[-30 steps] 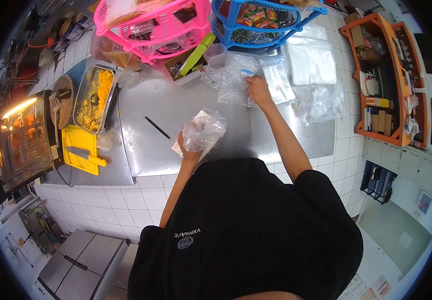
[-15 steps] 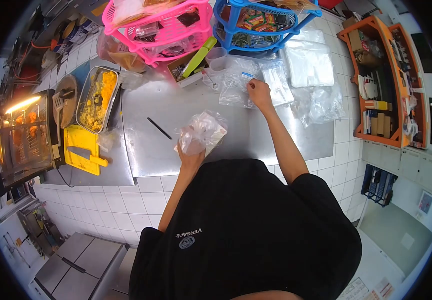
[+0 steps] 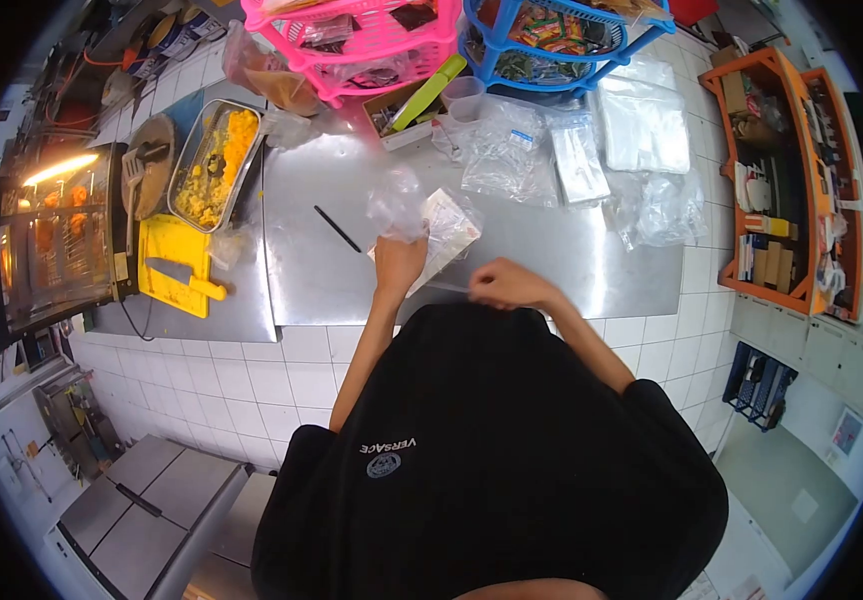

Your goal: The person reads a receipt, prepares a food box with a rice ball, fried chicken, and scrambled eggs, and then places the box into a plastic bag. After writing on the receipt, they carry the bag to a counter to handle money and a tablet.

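Observation:
My left hand (image 3: 401,262) is closed on the gathered part of a clear plastic bag (image 3: 398,207) over the steel table (image 3: 302,285). Just right of that bag lies a printed white packet (image 3: 449,232) in clear wrapping. My right hand (image 3: 502,284) is closed near the table's front edge, to the right of the packet. A thin pale strip runs leftward from its fingertips; what it is cannot be made out. A black pen (image 3: 337,229) lies left of the bag.
Clear plastic bags (image 3: 512,150) and a white stack (image 3: 580,165) lie at the back right, below a blue basket (image 3: 542,60). A pink basket (image 3: 382,45) stands beside it. At left are a food tray (image 3: 214,165) and a knife (image 3: 185,277) on a yellow board (image 3: 174,240).
My right hand has come from the plastic bags at the back down to the front edge. My left hand has lifted the gathered bag off the printed packet, which now shows more. The view has shifted slightly.

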